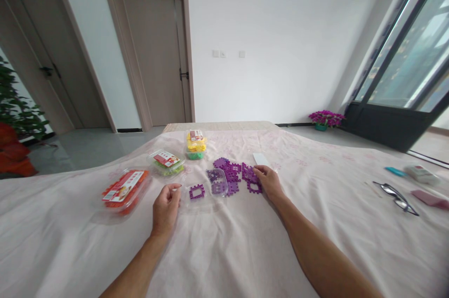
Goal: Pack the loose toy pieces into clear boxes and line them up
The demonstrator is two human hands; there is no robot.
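An open clear plastic box (187,205) lies in front of me, with one purple square frame piece (197,191) in its near half. My left hand (166,208) pinches the left edge of this box between thumb and fingers. Right of the box, several purple interlocking plastic pieces (231,175) lie in a loose heap, some seen through the box's clear other half (219,182). My right hand (269,183) is at the heap's right side, its fingertips closed on a purple toothed piece (248,173). The fingers partly hide that piece.
Left of the box stand closed clear boxes of orange pieces (126,188), light green pieces (167,162) and yellow pieces (196,142). A white card (260,159) lies beyond my right hand. Glasses (395,198), a blue item (395,171) and a pink item (430,198) are at right.
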